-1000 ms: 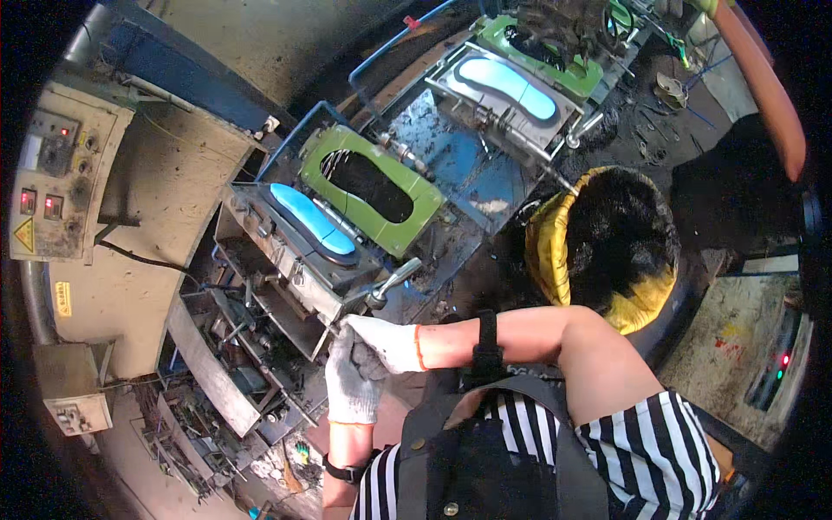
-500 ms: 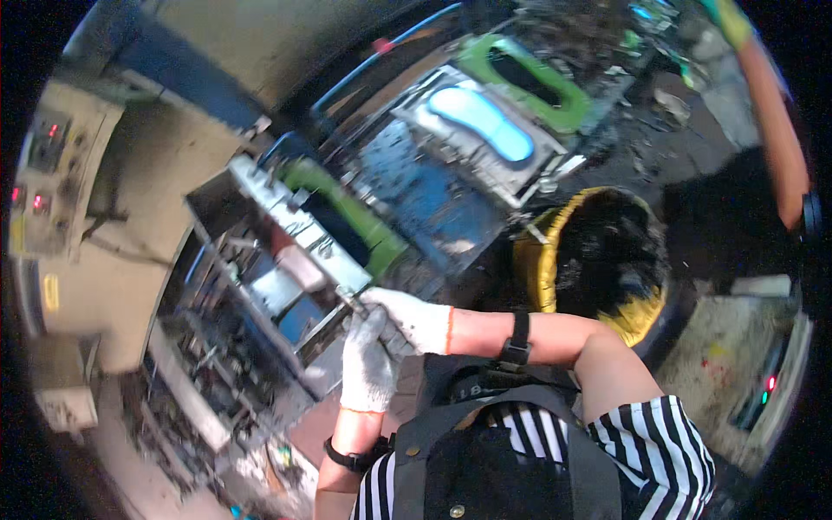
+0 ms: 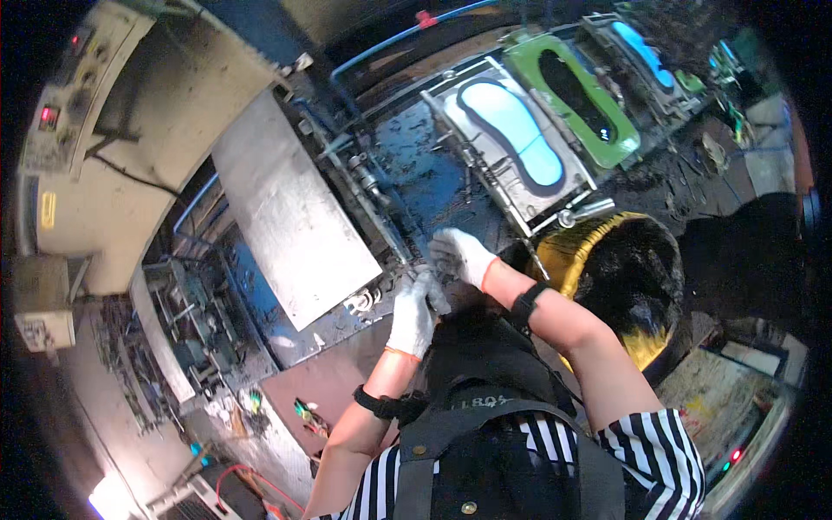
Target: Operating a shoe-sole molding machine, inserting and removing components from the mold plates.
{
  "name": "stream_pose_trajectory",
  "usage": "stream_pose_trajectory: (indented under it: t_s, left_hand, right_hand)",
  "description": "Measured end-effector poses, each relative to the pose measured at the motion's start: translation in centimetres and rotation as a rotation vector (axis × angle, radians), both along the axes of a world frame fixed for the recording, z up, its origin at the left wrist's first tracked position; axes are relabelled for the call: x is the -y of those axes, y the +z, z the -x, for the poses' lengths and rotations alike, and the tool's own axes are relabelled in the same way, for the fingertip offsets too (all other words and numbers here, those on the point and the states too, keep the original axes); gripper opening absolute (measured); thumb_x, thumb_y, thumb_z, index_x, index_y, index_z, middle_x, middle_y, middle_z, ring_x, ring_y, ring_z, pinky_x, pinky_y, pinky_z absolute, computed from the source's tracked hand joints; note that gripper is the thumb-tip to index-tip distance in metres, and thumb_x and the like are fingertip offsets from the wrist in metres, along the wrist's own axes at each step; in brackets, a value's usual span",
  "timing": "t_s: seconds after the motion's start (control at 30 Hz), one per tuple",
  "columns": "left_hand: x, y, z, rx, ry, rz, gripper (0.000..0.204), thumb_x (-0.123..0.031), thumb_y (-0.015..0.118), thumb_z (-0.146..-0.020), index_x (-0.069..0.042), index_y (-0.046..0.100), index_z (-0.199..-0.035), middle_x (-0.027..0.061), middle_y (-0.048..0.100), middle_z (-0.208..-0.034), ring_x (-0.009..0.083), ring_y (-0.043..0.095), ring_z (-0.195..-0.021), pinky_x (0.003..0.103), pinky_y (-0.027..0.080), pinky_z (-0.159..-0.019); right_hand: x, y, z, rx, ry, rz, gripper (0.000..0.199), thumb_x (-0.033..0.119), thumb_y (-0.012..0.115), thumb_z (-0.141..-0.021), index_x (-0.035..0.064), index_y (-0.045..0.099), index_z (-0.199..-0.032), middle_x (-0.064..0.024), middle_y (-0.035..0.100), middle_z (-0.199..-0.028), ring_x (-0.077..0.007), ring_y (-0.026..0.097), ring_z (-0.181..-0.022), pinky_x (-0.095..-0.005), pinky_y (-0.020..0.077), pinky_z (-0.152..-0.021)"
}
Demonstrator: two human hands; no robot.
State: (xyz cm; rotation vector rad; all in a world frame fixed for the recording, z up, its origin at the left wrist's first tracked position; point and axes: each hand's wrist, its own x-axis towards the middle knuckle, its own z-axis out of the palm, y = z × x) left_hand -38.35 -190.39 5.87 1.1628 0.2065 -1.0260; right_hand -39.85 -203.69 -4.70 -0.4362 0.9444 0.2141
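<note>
My left hand, in a white knit glove, is closed at the front corner of a metal mould frame, its fingers round a part I cannot make out. Just right of it, my right hand wears a matching glove; its fingers are extended over the frame's front end, with nothing visible in them. A broad bare metal plate lies left of both hands. Farther right, a second mould carries a light blue sole-shaped piece with a dark rim.
A green frame with a dark sole-shaped opening lies beyond the second mould. A yellow-rimmed container with black contents stands by my right forearm. At the left are a control panel and machine parts.
My right hand has moved right, away from my left hand. The plate's broad face now shows where a narrow edge and a green frame were visible. My view has shifted.
</note>
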Motion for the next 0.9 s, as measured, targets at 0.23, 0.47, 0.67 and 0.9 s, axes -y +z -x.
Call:
stream_pose_trajectory:
  t_s: [0.23,0.47,0.67,0.9]
  left_hand:
    - [-1.3,-1.4,0.7,0.086,0.017,-0.183,0.021,-0.025,0.042,-0.096,-0.005,0.047,-0.090,0.0023,0.050,-0.066,0.0111,0.046,-0.056,0.025,0.039,-0.053]
    - [0.1,-2.8,0.1,0.167,0.029,-0.100,0.021,-0.018,0.047,-0.093,-0.004,0.046,-0.108,0.0018,0.054,-0.084,0.0090,0.050,-0.067,0.021,0.041,-0.058]
    - [-0.9,-4.0,-0.6,0.001,0.025,-0.091,0.017,-0.014,0.047,-0.091,-0.003,0.043,-0.103,-0.0011,0.040,-0.061,0.0075,0.037,-0.050,0.023,0.032,-0.044]
    - [-1.8,-4.9,-1.7,0.136,-0.089,-0.151,0.036,-0.014,0.047,-0.091,-0.003,0.036,-0.123,0.0042,0.049,-0.094,0.0124,0.048,-0.079,0.027,0.042,-0.067]
  right_hand:
    - [-1.5,-2.6,-9.8,0.306,-0.257,-0.421,0.050,0.045,0.034,-0.092,0.0049,0.053,-0.115,-0.0129,0.056,-0.112,-0.0268,0.050,-0.103,-0.0409,0.0370,-0.093]
    - [2.4,-2.2,-12.5,0.168,-0.702,-0.152,0.027,0.031,0.049,-0.088,0.0083,0.062,-0.091,-0.0055,0.059,-0.078,-0.0213,0.056,-0.073,-0.0352,0.0474,-0.071]
    - [1.2,3.9,-13.1,0.626,0.060,0.986,0.022,0.015,0.050,-0.090,0.0005,0.063,-0.099,-0.0085,0.066,-0.092,-0.0193,0.062,-0.083,-0.0278,0.0487,-0.079]
    - [-2.7,3.6,-14.3,0.670,0.145,1.845,0.022,0.011,0.065,-0.070,0.0133,0.066,-0.091,-0.0081,0.060,-0.079,-0.0275,0.054,-0.081,-0.0381,0.0447,-0.071]
